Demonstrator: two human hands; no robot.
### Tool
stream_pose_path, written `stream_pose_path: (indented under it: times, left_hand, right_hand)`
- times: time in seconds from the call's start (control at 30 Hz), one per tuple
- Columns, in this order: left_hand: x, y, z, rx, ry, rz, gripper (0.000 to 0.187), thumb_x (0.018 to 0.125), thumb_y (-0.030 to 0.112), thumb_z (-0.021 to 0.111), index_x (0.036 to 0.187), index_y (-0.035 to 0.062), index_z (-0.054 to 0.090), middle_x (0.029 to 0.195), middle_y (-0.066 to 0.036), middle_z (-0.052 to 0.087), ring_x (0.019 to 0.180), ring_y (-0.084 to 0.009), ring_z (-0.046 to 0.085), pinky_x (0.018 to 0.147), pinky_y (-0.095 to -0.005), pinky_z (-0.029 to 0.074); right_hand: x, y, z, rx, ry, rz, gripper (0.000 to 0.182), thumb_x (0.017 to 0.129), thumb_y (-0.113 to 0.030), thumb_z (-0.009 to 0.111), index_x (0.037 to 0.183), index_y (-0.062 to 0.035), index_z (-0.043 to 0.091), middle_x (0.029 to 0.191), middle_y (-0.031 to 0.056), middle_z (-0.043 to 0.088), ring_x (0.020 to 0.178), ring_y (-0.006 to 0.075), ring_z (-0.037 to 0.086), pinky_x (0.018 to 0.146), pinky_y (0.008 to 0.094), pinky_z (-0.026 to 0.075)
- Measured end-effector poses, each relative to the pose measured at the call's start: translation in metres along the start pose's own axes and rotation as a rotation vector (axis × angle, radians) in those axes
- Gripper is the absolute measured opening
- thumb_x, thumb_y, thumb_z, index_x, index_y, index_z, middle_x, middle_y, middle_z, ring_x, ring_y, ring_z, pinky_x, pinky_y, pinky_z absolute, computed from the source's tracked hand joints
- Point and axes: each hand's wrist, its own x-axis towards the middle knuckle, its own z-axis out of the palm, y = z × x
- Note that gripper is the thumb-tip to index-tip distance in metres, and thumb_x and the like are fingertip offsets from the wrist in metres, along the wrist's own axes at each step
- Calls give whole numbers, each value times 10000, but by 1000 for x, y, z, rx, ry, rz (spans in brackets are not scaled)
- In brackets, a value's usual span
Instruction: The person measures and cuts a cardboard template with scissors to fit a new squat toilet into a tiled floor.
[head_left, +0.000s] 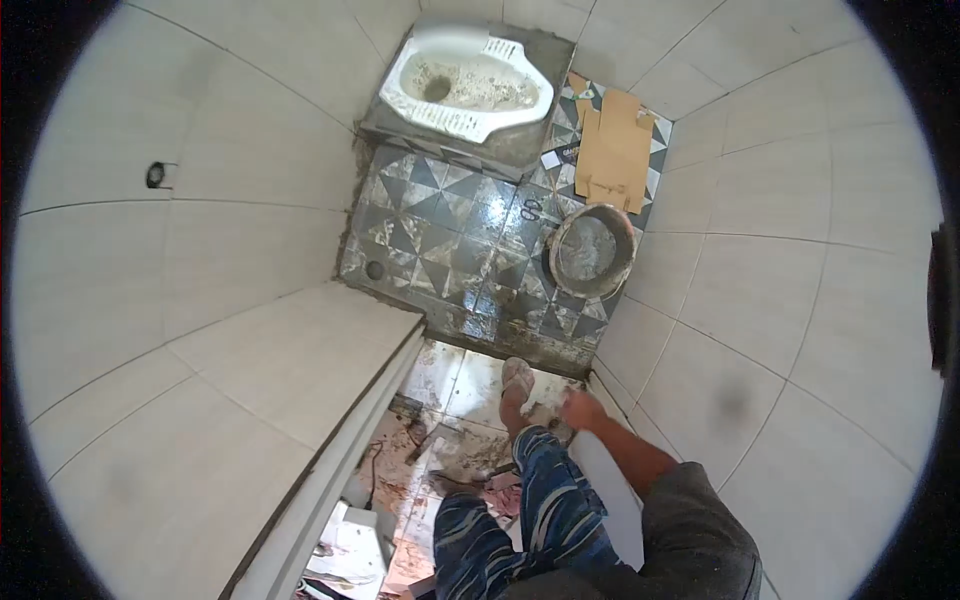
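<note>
My right hand (582,408) is low at the doorway, by the right wall, its fingers curled in and slightly blurred. A smooth white panel (612,495) runs between my right forearm and my thigh, its upper end close below the hand. What the fingers hold, if anything, I cannot tell. My left hand is out of the picture. Just left of the right hand, my sandalled foot (517,378) stands on the white tiled floor (475,385) before the low, dirty sill (510,345).
Beyond the sill, a bucket (590,250) with greyish contents stands on wet patterned tiles (430,220). Flattened cardboard (615,150) lies behind it. A squat toilet (465,85) sits on a raised step. At lower left are a door frame (350,450) and a white object (355,545).
</note>
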Motion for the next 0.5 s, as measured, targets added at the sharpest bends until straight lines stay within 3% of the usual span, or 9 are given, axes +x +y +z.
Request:
stream_pose_path:
  times: [0.03, 0.1, 0.2, 0.37, 0.5]
  left_hand:
    - [4, -5, -18, 9, 18, 15, 677, 934, 499, 555, 1370, -10, 463, 1106, -272, 680, 1020, -435, 649, 927, -520, 501]
    - [8, -20, -54, 26, 55, 49, 677, 933, 499, 555, 1372, -8, 460, 1106, -273, 680, 1020, -438, 650, 927, -522, 501]
    - [16, -54, -103, 48, 119, 110, 678, 932, 497, 555, 1376, -6, 457, 1105, -275, 680, 1022, -441, 650, 928, -523, 501]
    - [27, -137, -174, 61, 250, 192, 680, 930, 496, 556, 1381, -3, 451, 1105, -277, 680, 1024, -448, 652, 929, -526, 501]
    - [16, -237, -190, 46, 323, 219, 682, 929, 494, 556, 1385, 0, 446, 1105, -279, 680, 1026, -453, 653, 930, -529, 501]
  right_hand:
    - [-6, -17, 18, -179, -207, -58, 503, 925, -447, 581, 1241, -58, 629, 1131, 179, 685, 1061, 366, 652, 956, 464, 509]
    - [-47, -63, 44, 203, 74, 189, 548, 928, -504, 568, 1259, -71, 627, 1249, 194, 651, 1167, 364, 617, 1035, 470, 462]
    - [-93, -111, 46, 292, 27, 132, 590, 915, -534, 576, 1282, -74, 615, 1318, 194, 617, 1232, 357, 583, 1068, 473, 431]
    - [-160, -181, 33, 132, 20, 84, 573, 911, -520, 579, 1212, -39, 663, 1225, 196, 670, 1154, 381, 631, 991, 499, 488]
    - [-192, -221, 60, -79, -19, 79, 557, 898, -508, 592, 1123, -13, 710, 1144, 203, 705, 1062, 399, 675, 900, 527, 538]
